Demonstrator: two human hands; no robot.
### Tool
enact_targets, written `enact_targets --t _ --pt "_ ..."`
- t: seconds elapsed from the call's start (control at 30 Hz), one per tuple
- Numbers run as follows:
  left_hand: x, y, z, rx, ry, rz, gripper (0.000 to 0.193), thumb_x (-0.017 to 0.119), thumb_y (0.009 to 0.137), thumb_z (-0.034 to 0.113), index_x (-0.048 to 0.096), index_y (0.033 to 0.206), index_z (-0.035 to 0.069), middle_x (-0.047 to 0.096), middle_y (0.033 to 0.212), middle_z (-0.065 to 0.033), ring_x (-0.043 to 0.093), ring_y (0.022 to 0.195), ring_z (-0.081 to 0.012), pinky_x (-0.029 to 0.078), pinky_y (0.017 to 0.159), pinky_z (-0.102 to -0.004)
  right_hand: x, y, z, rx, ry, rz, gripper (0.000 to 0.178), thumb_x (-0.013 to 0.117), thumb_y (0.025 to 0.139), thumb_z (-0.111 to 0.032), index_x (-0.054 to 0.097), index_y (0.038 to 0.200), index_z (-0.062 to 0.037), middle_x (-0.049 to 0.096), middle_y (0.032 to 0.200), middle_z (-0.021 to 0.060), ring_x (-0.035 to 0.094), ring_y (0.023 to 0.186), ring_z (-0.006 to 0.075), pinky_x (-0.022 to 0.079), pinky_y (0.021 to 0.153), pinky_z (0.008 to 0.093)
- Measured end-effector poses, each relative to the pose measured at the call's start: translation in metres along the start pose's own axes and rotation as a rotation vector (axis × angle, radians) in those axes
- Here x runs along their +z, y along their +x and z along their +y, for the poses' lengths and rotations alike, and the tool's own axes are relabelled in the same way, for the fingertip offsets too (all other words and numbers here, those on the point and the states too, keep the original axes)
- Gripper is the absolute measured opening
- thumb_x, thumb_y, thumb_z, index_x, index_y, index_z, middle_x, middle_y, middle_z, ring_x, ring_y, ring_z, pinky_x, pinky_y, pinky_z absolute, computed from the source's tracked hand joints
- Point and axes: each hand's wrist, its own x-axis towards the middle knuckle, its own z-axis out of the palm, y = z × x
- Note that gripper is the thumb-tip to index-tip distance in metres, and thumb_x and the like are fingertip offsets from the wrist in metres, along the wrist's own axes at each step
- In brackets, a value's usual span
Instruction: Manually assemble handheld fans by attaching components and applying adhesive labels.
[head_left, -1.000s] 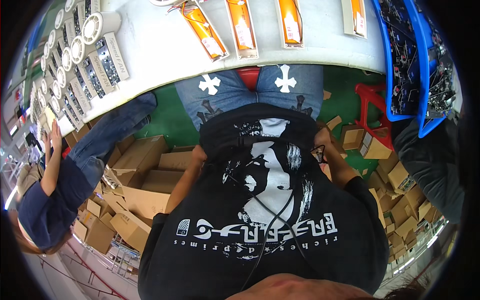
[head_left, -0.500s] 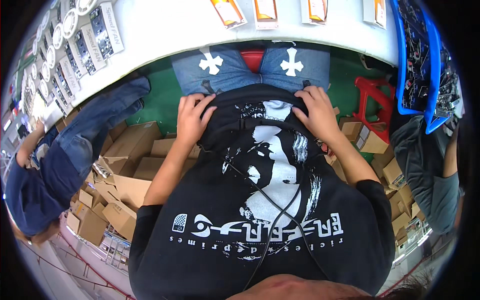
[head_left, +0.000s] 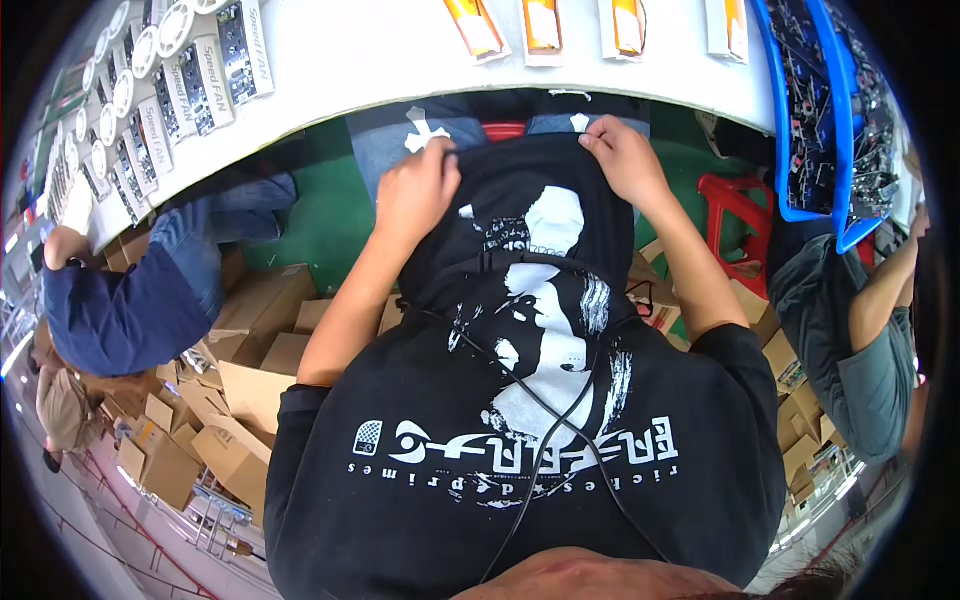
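Observation:
My left hand [head_left: 418, 190] is closed on one side of the hem of my black T-shirt [head_left: 545, 385], which has a white print. On the other side, my right hand [head_left: 628, 165] pinches the same hem. Between them the cloth is stretched out over my lap, hiding much of the blue jeans [head_left: 385, 150] with white cross shapes. A thin black cable [head_left: 530, 385] crosses the shirt front. Both hands are just short of the white table's [head_left: 380, 50] near edge.
Orange-and-white packages [head_left: 543, 30] lie on the table. Circuit boards and round white parts [head_left: 240, 60] stand in rows at the left. Blue trays [head_left: 785, 130] of small dark parts sit at the right. A red stool [head_left: 735, 215], cardboard boxes [head_left: 250, 310] and people on both sides surround me.
Both hands have gripped the T-shirt hem and drawn it forward, away from my belly, toward the table. More of the jeans is covered. The person at the left has shifted.

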Motion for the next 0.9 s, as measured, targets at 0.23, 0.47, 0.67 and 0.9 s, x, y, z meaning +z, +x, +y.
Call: enact_targets --t 0.23,0.47,0.67,0.9 --pt "0.011 0.042 0.029 0.174 -0.239 -0.118 0.028 0.070 0.092 0.024 0.062 0.111 0.005 0.069 0.080 -0.0167 0.068 0.076 -0.0339 0.054 0.069 -0.0429 0.003 -0.021 -0.025 -0.176 0.005 0.224 0.021 0.071 0.089 -0.019 0.066 0.100 -0.0013 0.066 0.094 0.0139 0.063 0.085 0.0297 0.050 0.078 0.0374" --pt "0.034 0.071 0.032 0.254 -0.597 -0.614 0.026 0.071 0.093 0.026 0.068 0.091 0.000 0.067 0.079 -0.0103 0.062 0.071 -0.0152 0.049 0.066 -0.0327 -0.012 -0.052 -0.029 -0.248 -0.317 -0.061 0.024 0.073 0.085 -0.019 0.067 0.099 -0.0004 0.066 0.103 0.0160 0.061 0.102 0.0353 0.049 0.089 0.0415" --pt "0.028 0.076 0.012 -0.004 -1.104 -0.989 0.028 0.064 0.099 0.030 0.066 0.104 0.003 0.061 0.088 0.0029 0.055 0.084 -0.0080 0.046 0.077 -0.0249 -0.020 -0.036 0.017 -0.052 0.340 -0.293 0.028 0.070 0.090 -0.027 0.068 0.102 -0.0027 0.069 0.096 0.0165 0.066 0.091 0.0344 0.052 0.081 0.0414" --pt "0.041 0.088 -0.010 -0.074 -0.893 -0.748 0.029 0.065 0.097 0.029 0.062 0.115 0.005 0.063 0.090 -0.0022 0.059 0.086 -0.0114 0.047 0.080 -0.0249 -0.088 -0.052 -0.003 0.073 -0.197 -0.397 0.030 0.066 0.096 -0.030 0.065 0.113 -0.0052 0.072 0.098 0.0123 0.069 0.089 0.0266 0.053 0.079 0.0371"
